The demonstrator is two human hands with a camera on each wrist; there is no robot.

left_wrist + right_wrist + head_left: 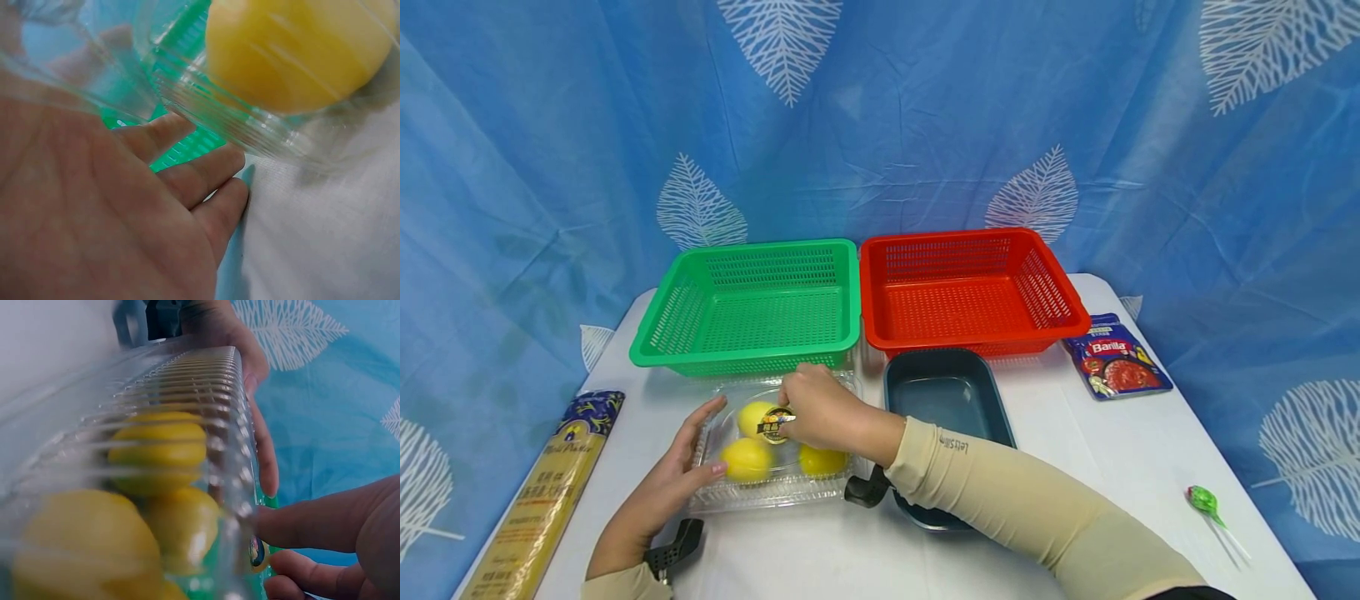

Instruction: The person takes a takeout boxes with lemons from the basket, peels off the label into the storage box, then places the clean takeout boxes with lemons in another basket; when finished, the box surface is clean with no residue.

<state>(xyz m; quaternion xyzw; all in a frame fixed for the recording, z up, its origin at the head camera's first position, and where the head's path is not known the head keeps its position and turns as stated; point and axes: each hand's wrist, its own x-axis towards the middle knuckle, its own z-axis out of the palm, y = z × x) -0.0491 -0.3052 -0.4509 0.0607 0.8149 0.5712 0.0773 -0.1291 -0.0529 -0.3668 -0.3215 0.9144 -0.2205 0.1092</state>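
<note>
A clear plastic box [775, 492] with a ribbed side holds yellow lemons [747, 461], which show through its lid. On the lid is a round black and gold sticker [771, 427]. My right hand [823, 408] bends over the lid, thumb and fingers pinching at the sticker's edge; in the right wrist view the sticker [257, 551] shows beside these fingertips. My left hand [673, 471] lies along the box's left side, fingers extended and thumb near the front left lemon. The left wrist view shows its open palm [106, 206] beside the ribbed wall.
Behind the box stand a green basket [745, 358] and a red basket [970, 337]. A dark blue tray [951, 383] lies partly under my right forearm. Yellow pasta pack [542, 508] is at left; a Barilla pouch [1118, 358] and a green lollipop [1204, 500] are at right.
</note>
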